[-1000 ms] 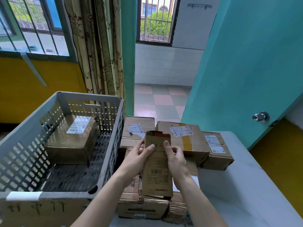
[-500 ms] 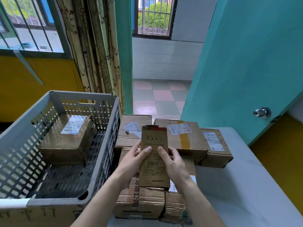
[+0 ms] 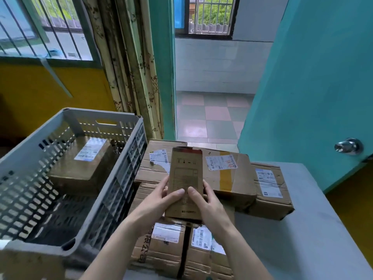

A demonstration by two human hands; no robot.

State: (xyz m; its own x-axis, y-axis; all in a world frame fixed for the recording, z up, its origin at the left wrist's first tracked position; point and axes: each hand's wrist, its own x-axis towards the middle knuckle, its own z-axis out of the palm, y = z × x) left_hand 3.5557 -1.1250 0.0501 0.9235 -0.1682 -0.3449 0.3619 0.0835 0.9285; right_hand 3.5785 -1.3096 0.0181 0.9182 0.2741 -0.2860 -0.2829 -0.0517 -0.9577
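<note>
Slim carton [image 3: 186,174] between the fingers [image 3: 161,185]

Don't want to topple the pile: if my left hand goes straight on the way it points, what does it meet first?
The left hand holds the slim carton; beyond it, probably the yellow-taped box, though depth is unclear.

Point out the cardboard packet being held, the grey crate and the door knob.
cardboard packet [image 3: 186,174], head view, its printed front face
grey crate [image 3: 84,116], head view, its far rim
door knob [image 3: 348,146], head view, its metal ball
</note>
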